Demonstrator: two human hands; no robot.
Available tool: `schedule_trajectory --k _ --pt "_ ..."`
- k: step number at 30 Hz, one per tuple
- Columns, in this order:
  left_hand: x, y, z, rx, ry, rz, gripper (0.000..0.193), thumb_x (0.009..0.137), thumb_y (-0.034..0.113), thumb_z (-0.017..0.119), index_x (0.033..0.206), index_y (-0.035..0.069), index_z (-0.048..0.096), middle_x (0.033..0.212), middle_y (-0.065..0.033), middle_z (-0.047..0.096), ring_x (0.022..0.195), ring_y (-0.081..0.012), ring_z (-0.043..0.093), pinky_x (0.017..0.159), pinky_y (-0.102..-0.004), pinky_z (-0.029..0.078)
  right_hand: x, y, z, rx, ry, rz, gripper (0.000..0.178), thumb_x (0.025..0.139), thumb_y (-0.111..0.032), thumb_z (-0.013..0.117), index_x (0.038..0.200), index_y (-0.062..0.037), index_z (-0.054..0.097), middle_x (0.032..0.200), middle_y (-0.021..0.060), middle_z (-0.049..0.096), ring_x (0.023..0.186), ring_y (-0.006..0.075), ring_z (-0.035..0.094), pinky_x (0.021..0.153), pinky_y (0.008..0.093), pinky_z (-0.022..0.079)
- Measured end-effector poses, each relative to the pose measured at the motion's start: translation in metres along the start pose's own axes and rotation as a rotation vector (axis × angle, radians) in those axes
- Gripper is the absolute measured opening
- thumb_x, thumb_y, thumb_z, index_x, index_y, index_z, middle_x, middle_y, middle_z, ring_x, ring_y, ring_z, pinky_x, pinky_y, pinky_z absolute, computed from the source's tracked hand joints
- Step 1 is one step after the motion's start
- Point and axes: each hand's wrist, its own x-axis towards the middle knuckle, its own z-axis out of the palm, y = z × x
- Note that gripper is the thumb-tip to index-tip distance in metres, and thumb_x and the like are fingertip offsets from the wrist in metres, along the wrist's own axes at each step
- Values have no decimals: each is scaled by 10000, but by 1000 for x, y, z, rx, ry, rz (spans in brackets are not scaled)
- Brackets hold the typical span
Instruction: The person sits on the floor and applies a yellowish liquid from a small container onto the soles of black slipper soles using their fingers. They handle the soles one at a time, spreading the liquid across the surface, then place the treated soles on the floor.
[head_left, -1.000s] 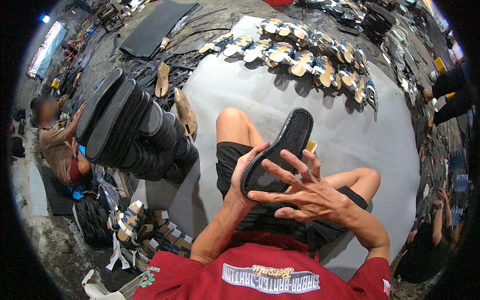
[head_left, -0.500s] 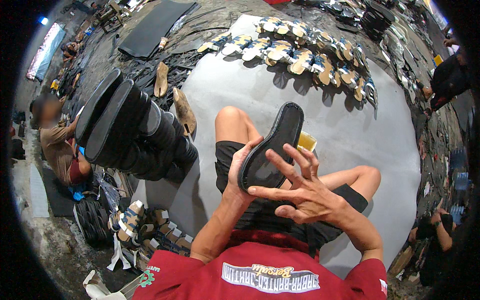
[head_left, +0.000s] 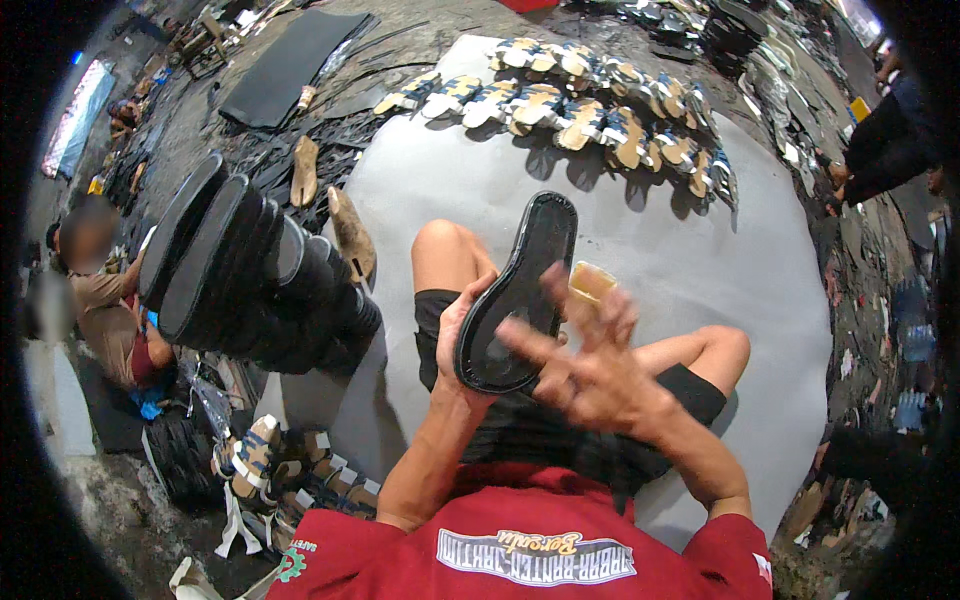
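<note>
My left hand is wrapped round the edge of a black sandal sole and holds it tilted up over my lap. The sole's broad end points towards me, and its dark face has a shiny look. Over that face is my right hand, its fingers spread and smeared by motion. One fingertip appears to touch the sole, though the blur hides the exact contact. Just behind the right fingertips stands a small yellowish tub, partly covered by them.
Left of my knee rise tall stacks of black soles beside a wooden shoe last. Rows of sandal uppers line the far edge of the grey mat. A person sits at far left; another's dark-clothed legs show at right.
My right fingers have moved across the sole's face and are now blurred, with the fingertips nearer its middle. The left hand keeps its hold. The whole view has shifted slightly.
</note>
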Motion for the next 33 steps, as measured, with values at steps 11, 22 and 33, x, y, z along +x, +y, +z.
schedule_trajectory --k 11,22,33 --pt "-5 -13 17 226 -135 209 595 1124 376 399 1465 -84 562 1355 -260 676 1111 -370 717 973 -481 613 8 35 8 50 190 113 451 1107 -510 509 1500 -351 662 1812 159 189 1621 461 173 1231 681 137" --pt "-2 12 9 182 60 181 674 1123 415 371 1491 -133 507 1383 -320 626 1077 -419 690 901 -517 618 -50 206 141 -136 -27 537 613 1163 -504 279 1372 -208 773 1815 172 146 1646 460 123 1284 671 79" --pt "8 7 1 149 18 177 684 1109 432 371 1482 -122 521 1358 -359 643 1146 -464 705 993 -581 615 -78 250 173 411 176 887 763 1152 -598 281 1367 -20 730 1740 192 357 1618 394 224 1269 628 131"
